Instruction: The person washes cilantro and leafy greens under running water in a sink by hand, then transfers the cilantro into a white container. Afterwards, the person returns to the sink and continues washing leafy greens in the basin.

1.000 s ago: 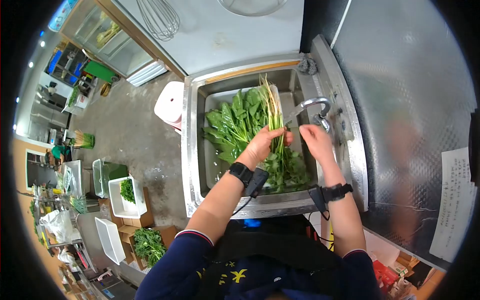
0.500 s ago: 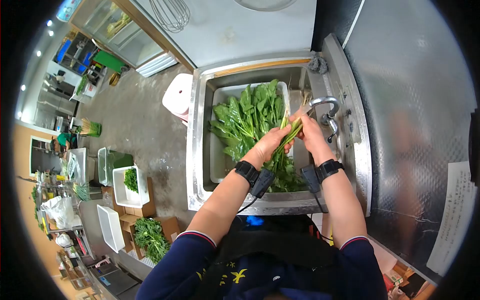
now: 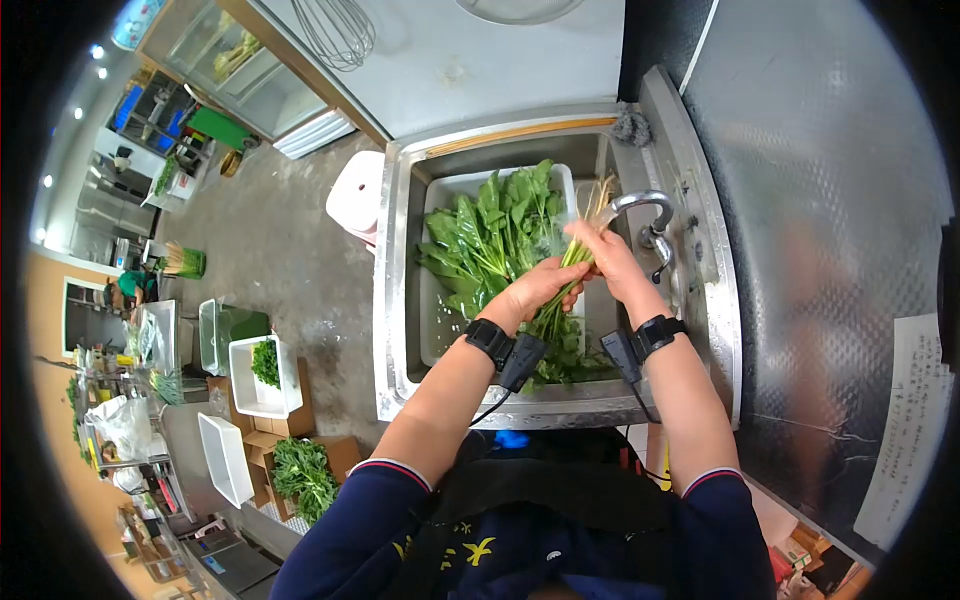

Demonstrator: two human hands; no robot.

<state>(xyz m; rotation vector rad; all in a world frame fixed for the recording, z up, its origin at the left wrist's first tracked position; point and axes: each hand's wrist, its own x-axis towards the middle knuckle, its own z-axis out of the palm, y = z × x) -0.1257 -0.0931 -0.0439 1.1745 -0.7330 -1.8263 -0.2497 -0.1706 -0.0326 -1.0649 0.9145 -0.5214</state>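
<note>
Under the curved metal faucet [image 3: 650, 200], my left hand [image 3: 545, 285] is wrapped round the stems of a bunch of leafy greens [image 3: 552, 322]. The leaves of this bunch hang toward me, and its pale roots point away, close to the spout. My right hand [image 3: 615, 262] grips the same stems nearer the root end; its fingers are partly blurred. Water splashes about the roots. Just left of both hands, a white tub [image 3: 436, 345] in the sink holds a pile of broad green leaves [image 3: 490, 235].
The metal sink [image 3: 393, 300] has a raised rim all round. A scouring pad [image 3: 631, 127] lies at its far right corner. A pink-white stool [image 3: 357, 195] stands to the left. Farther left are a white bin [image 3: 262, 400] with greens and a heap of greens [image 3: 303, 478].
My right hand has shifted slightly left along the stems, its fingers now over the root end. The bunch has turned a little, and water drops fly out to the left.
</note>
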